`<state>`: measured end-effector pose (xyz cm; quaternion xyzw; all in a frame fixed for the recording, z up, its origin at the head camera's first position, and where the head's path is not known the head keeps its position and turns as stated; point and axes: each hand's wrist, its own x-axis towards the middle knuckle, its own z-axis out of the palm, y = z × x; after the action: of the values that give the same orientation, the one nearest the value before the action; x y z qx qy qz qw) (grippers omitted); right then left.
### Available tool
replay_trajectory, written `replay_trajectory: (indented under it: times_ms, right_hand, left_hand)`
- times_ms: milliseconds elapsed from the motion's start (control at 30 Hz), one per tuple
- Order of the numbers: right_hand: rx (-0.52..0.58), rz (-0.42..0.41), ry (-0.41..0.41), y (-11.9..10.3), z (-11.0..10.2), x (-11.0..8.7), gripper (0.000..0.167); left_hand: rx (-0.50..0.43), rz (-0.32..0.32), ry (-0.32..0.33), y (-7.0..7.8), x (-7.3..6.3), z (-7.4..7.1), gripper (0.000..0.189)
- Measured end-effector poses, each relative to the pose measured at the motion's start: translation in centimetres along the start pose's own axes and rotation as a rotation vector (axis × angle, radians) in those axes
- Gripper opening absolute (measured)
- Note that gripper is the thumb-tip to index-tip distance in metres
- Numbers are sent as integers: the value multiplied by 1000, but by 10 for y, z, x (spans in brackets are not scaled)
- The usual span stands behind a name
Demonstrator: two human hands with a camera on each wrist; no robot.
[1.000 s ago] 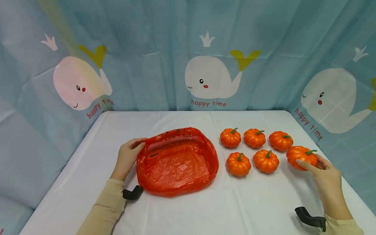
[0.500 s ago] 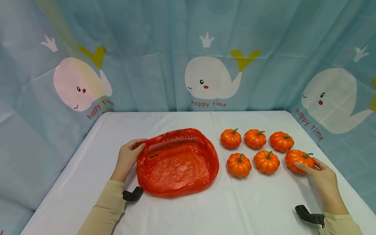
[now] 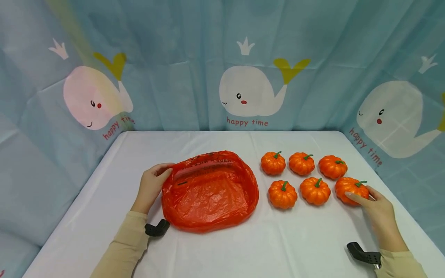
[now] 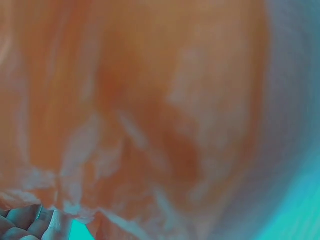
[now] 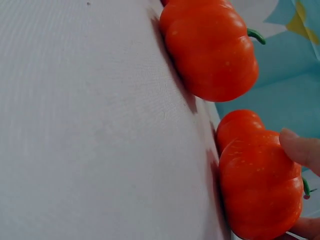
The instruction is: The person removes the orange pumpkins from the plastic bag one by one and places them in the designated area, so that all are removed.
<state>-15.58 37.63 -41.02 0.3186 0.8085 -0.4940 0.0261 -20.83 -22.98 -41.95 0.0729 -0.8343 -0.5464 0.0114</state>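
Note:
An open red plastic bag (image 3: 212, 197) lies on the white-covered table, its mouth spread upward. At its left rim my left hand (image 3: 150, 188) pinches the plastic between thumb and fingers. Blurred orange-red plastic fills most of the left wrist view, with a few curled fingers (image 4: 30, 225) in the lower left corner. My right hand (image 3: 377, 206) grips a small orange pumpkin (image 3: 349, 189) with a green stem, at the front right end of the pumpkin group. In the right wrist view, thumb and fingers sit on either side of that pumpkin (image 5: 260, 185), close to the tabletop.
Two more pumpkins (image 3: 315, 192) stand left of the held one. Behind is a row of three, ending with a pumpkin (image 3: 332, 167) on the right. A blue whale-print curtain (image 3: 194, 88) encloses the table's back and sides.
My right hand has lowered its pumpkin and shifted it left, into line with the front row. The left hand and the bag have stayed put.

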Motion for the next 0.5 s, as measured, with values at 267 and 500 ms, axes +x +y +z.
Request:
replay_trajectory:
  times_ms: [267, 500]
  right_hand:
    - [-65, -67, -39, 1, -7, 3, 98]
    - [79, -79, 189, -19, -13, -9, 89]
  left_hand:
    - [14, -5, -20, -2, -1, -1, 44]
    - [27, -13, -30, 0, -1, -1, 53]
